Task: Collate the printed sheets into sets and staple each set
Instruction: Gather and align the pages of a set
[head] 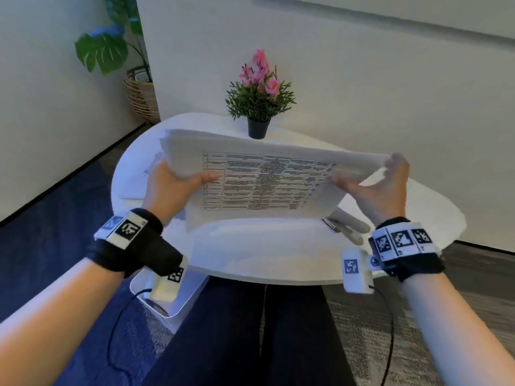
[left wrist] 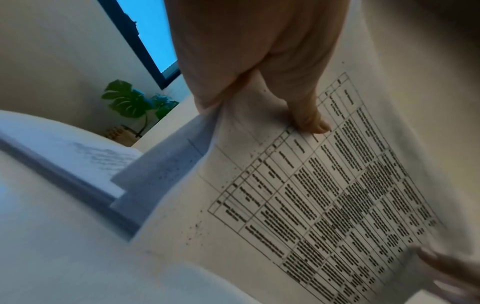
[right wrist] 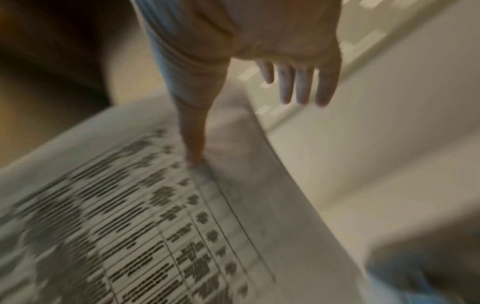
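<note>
A set of printed sheets, its top page a table of text, hangs in the air above the white table. My left hand grips its left edge, thumb on top and the other fingers hidden underneath. At the right edge my right hand lays its thumb on the top page, while its fingers stretch straight past the paper. A white stapler lies on the table, partly hidden under the sheets' right corner. More printed sheets lie flat at the table's left.
A potted plant with pink flowers stands at the table's far edge. A white bin sits on the floor under the table's near left side. A leafy plant in a wicker basket stands by the wall.
</note>
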{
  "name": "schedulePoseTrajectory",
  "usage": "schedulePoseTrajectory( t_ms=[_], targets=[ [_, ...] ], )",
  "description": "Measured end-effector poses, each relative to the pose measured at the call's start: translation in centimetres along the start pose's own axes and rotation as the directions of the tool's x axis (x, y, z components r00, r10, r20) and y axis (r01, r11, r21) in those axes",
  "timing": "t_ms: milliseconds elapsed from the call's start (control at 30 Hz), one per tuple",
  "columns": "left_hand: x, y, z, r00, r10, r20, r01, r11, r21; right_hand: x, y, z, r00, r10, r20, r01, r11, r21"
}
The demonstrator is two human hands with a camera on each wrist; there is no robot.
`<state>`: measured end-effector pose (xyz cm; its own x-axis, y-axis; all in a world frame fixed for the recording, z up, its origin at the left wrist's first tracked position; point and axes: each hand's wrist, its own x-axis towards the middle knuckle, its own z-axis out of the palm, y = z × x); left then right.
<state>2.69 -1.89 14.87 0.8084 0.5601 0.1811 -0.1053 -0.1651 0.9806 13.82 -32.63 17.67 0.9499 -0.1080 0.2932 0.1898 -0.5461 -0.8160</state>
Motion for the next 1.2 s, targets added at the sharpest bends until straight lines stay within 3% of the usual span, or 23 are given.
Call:
schedulePoseTrajectory(
  t_ms=[100,200,267,433,533,633,700,733,800,833,900,933,967,1000,1067,1133,1200],
  targets=[
    [-0.4,-0.4,0.3,1.0,-0.017,0.015,0.018,0.998,-0.061,-0.9,1.3,1.1,0.956,0.08,0.283,-0.173,0.931,0.32],
    [-0.5,-0.2,0.8,1.0,0.003,0.023,-0.001,0.995,-0.098,-1.4,1.6,2.0,0.958,0.109,0.264,-0.242,0.798,0.552],
    [-0.3,0.1,0.7,1.0,0.025,0.002,-0.024,0.991,-0.134,-1.0,1.4,2.0,0.971,0.073,0.227,-0.2,0.765,0.612],
    [0.2,-0.7,0.2,0.998,0.053,0.02,-0.052,0.998,-0.033,-1.0,2.8,2.5,0.958,0.048,0.284,-0.208,0.797,0.566],
    [0.3,-1.5,0.5,0.997,0.078,0.003,-0.078,0.994,0.07,-0.7,4.9,3.9,0.935,0.165,0.315,-0.282,0.884,0.373],
    [0.5,-1.3,0.7,0.981,0.187,-0.04,-0.179,0.97,0.164,-0.4,6.5,5.0,0.914,0.3,0.273,-0.36,0.911,0.202],
    [0.6,0.0,0.7,0.934,0.346,-0.083,-0.303,0.897,0.322,-0.6,4.9,4.4,0.939,0.239,0.249,-0.293,0.933,0.21],
    [0.6,0.9,0.6,0.886,0.458,-0.07,-0.389,0.818,0.423,-0.9,3.4,4.0,0.955,0.177,0.236,-0.231,0.946,0.226],
    [0.5,3.1,1.0,0.8,0.596,0.065,-0.522,0.64,0.563,-1.4,0.5,3.1,0.979,-0.071,0.192,0.014,0.96,0.28],
    [0.4,4.1,1.6,0.793,0.588,0.158,-0.552,0.585,0.594,-1.8,-1.1,2.7,0.952,-0.243,0.184,0.182,0.938,0.295],
    [0.5,4.9,3.0,0.832,0.46,0.309,-0.543,0.565,0.621,-2.1,-3.6,2.4,0.807,-0.567,0.166,0.503,0.806,0.31],
    [0.6,4.7,3.7,0.854,0.397,0.337,-0.519,0.592,0.617,-2.1,-4.4,2.5,0.747,-0.647,0.152,0.582,0.747,0.321],
    [0.6,4.7,4.3,0.873,0.361,0.328,-0.488,0.637,0.597,-2.1,-4.9,2.7,0.724,-0.678,0.128,0.621,0.721,0.307],
    [0.7,4.6,4.7,0.894,0.349,0.282,-0.448,0.697,0.559,-1.8,-5.3,2.9,0.731,-0.676,0.095,0.637,0.725,0.26],
    [0.6,4.8,4.8,0.925,0.351,0.148,-0.379,0.82,0.429,-1.0,-5.2,3.1,0.827,-0.561,-0.034,0.562,0.826,0.045],
    [0.5,5.4,4.6,0.946,0.323,0.003,-0.312,0.911,0.27,-0.1,-4.0,3.2,0.948,-0.302,-0.096,0.298,0.953,-0.054],
    [0.1,5.8,4.3,0.972,0.233,-0.033,-0.231,0.971,0.053,-0.2,-3.3,3.8,0.998,-0.043,0.037,0.041,0.998,0.049]
  ],
)
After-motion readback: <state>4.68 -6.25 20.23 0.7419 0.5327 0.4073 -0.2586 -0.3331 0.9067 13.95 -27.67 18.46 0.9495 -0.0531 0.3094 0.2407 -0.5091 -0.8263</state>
